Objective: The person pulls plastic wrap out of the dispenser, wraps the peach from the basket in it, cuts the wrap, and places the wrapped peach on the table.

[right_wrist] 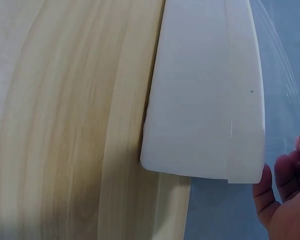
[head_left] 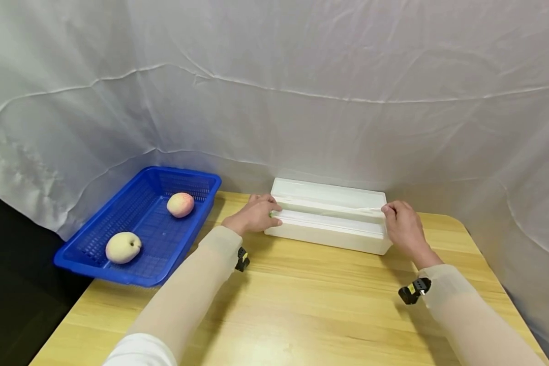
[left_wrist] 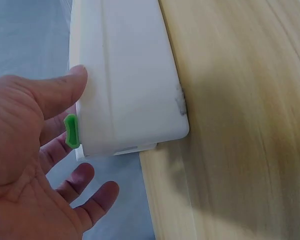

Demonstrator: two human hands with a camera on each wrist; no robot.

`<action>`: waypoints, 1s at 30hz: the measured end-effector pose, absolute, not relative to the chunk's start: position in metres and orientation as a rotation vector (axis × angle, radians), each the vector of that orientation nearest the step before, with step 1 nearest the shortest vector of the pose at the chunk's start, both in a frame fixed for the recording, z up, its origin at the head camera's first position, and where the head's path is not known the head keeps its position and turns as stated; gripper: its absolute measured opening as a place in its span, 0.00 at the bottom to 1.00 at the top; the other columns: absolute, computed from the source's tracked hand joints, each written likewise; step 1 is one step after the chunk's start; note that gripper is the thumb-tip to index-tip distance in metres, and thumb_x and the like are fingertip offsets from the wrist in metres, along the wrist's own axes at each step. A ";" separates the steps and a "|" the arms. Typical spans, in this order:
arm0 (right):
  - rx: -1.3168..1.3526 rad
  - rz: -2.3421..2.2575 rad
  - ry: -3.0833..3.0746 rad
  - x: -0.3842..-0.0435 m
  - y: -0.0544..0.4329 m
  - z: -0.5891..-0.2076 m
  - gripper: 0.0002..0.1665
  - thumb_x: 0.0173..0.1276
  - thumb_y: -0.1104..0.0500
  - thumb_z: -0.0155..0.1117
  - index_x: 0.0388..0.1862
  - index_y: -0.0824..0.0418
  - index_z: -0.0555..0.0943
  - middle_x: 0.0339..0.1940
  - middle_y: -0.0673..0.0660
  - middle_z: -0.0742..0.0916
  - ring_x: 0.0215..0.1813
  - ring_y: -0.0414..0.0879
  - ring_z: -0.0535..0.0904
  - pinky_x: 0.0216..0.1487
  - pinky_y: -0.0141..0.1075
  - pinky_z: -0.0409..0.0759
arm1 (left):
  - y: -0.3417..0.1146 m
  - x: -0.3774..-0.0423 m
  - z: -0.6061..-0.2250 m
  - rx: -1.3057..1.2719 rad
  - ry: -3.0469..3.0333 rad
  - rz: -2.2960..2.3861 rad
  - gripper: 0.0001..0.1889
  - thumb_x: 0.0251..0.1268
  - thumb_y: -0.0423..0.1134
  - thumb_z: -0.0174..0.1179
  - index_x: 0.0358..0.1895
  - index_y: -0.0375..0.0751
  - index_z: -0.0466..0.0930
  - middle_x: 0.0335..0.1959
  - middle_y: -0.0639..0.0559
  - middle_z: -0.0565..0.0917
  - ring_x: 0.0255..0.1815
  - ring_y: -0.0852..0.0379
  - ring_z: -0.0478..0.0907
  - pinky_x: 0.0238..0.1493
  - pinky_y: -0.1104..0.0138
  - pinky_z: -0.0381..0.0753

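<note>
A long white cling film dispenser (head_left: 325, 231) stands at the table's back edge with its lid (head_left: 327, 192) raised. My left hand (head_left: 255, 213) grips its left end: the thumb lies on the front wall's upper edge and the index finger goes behind, partly hidden. Beside that thumb a small green slider (left_wrist: 71, 131) sticks out from the end. My right hand (head_left: 403, 226) is at the other end, pinching the edge of clear cling film (right_wrist: 285, 65) between thumb and fingertips. The film stretches along the dispenser's opening; its far end is hard to make out.
On the left stands a blue plastic basket (head_left: 189, 241) holding a pinkish peach (head_left: 180, 205) and a pale yellow peach (head_left: 123, 247). A grey cloth curtain (head_left: 302, 127) hangs close behind the wooden table (head_left: 320, 305).
</note>
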State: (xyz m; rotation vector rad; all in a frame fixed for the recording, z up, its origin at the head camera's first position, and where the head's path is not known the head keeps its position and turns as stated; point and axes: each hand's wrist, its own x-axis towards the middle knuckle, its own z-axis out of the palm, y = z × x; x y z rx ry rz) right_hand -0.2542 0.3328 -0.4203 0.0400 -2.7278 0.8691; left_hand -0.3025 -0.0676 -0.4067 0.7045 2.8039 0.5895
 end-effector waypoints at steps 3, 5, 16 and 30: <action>-0.022 0.922 -2.745 -0.256 0.333 -0.419 0.27 0.89 0.49 0.41 0.59 0.72 0.76 0.56 0.70 0.80 0.53 0.65 0.76 0.54 0.59 0.77 | -0.067 -0.305 -0.406 0.707 2.789 0.593 0.27 0.76 0.51 0.65 0.72 0.46 0.79 0.75 0.49 0.71 0.74 0.42 0.60 0.75 0.49 0.66; -0.059 0.953 -2.761 -0.257 0.333 -0.418 0.28 0.89 0.48 0.40 0.60 0.72 0.76 0.56 0.71 0.80 0.53 0.64 0.76 0.53 0.58 0.77 | -0.068 -0.306 -0.406 0.703 2.778 0.616 0.25 0.76 0.52 0.65 0.70 0.46 0.81 0.74 0.49 0.72 0.74 0.42 0.61 0.75 0.48 0.66; -0.094 1.038 -2.803 -0.257 0.334 -0.414 0.29 0.89 0.48 0.42 0.64 0.72 0.75 0.54 0.69 0.81 0.51 0.61 0.74 0.48 0.47 0.75 | -0.064 -0.316 -0.408 0.692 2.952 0.722 0.10 0.79 0.45 0.62 0.49 0.49 0.92 0.49 0.54 0.91 0.51 0.54 0.85 0.56 0.58 0.83; -0.019 0.957 -2.769 -0.261 0.339 -0.404 0.26 0.89 0.50 0.46 0.59 0.72 0.79 0.49 0.69 0.83 0.46 0.59 0.76 0.42 0.43 0.73 | -0.053 -0.316 -0.399 0.403 3.053 1.060 0.11 0.81 0.47 0.59 0.49 0.50 0.91 0.45 0.55 0.91 0.41 0.56 0.82 0.45 0.60 0.82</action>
